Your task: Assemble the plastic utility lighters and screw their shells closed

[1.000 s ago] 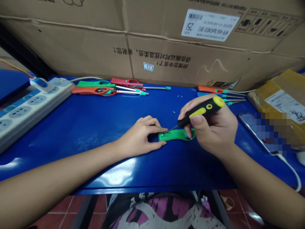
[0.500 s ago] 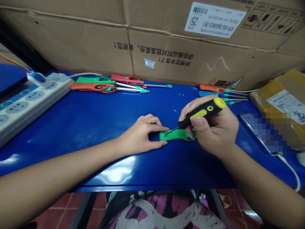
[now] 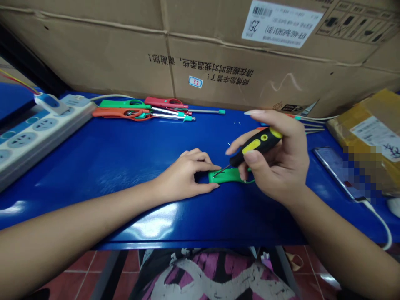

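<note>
A green lighter handle [image 3: 229,176] lies flat on the blue table. My left hand [image 3: 190,173] pinches its left end between thumb and forefinger. In my right hand [image 3: 278,158] is a black and yellow screwdriver [image 3: 251,146], tilted, its thin shaft pointing down and left. The tip touches the handle's surface near its left end. My right forefinger is raised off the grip, while the thumb and other fingers keep hold of it. The right end of the green handle, with its loop, is partly hidden behind my right fingers.
Green, orange and red lighters [image 3: 125,113] lie at the back left beside a power strip [image 3: 46,123]. More lighters [image 3: 312,125] sit behind my right hand. A phone [image 3: 336,171] on a cable and a taped box [image 3: 371,137] are at right. A large carton [image 3: 125,54] stands behind.
My right forefinger has lifted and stretched away from the screwdriver, and the screwdriver has turned and leaned slightly left. My left hand stays in place on the green handle.
</note>
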Demonstrator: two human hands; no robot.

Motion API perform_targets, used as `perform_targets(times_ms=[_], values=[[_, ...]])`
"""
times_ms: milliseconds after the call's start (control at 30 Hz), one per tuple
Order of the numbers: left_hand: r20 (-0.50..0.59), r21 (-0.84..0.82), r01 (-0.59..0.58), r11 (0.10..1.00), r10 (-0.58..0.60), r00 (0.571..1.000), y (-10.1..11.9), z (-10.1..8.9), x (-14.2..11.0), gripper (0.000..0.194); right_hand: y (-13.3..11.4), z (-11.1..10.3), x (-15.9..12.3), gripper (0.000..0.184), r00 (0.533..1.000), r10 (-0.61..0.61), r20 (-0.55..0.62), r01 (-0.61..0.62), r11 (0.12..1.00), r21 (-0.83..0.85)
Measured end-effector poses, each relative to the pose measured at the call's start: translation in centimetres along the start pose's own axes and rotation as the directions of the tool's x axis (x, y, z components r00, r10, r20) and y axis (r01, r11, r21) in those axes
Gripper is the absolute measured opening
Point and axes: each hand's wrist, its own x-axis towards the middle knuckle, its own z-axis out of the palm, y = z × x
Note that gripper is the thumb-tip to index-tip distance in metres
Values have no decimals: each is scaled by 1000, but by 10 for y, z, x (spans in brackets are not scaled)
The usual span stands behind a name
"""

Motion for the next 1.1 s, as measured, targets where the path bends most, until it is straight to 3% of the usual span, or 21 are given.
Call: perform_targets(times_ms=[167, 300, 400, 500, 667, 833, 900, 1000, 1100], values=[[2, -1, 5, 1000, -5, 1000, 0, 1, 0, 30, -2, -9, 1, 49, 992, 2, 126, -14, 995, 94], [-4, 0, -6, 1000, 6, 1000, 0, 1, 0, 32, 6, -9, 3, 53, 990, -143, 2, 143, 986, -86], [-3, 1, -7, 1000, 7, 1000, -1, 1, 0, 32, 7, -8, 5, 47, 987, -148, -60, 135, 975, -179], [3, -8, -3, 1000, 3, 1000, 0, 1, 1, 31, 4, -8, 5, 42, 998, -44, -37, 39, 991, -127], [1, -3, -8, 1000, 8, 1000, 0, 1, 1, 32, 9, -10, 4, 37, 977, -193, -85, 163, 947, -275], [5, -7, -19, 1000, 19, 1000, 0, 1, 1, 32, 13, -6, 7, 48, 992, -125, 9, 125, 980, -152], [7, -11, -15, 1000, 16, 1000, 0, 0, 2, 33, 17, -6, 10, 51, 972, -230, 52, 235, 964, -125], [5, -11, -10, 1000, 10, 1000, 1, 0, 1, 34, 22, -8, 13, 49, 900, -436, -28, 407, 860, -307], [11, -12, -7, 1000, 7, 1000, 2, 0, 1, 34, 20, -11, 13, 48, 903, -429, 17, 413, 857, -307]])
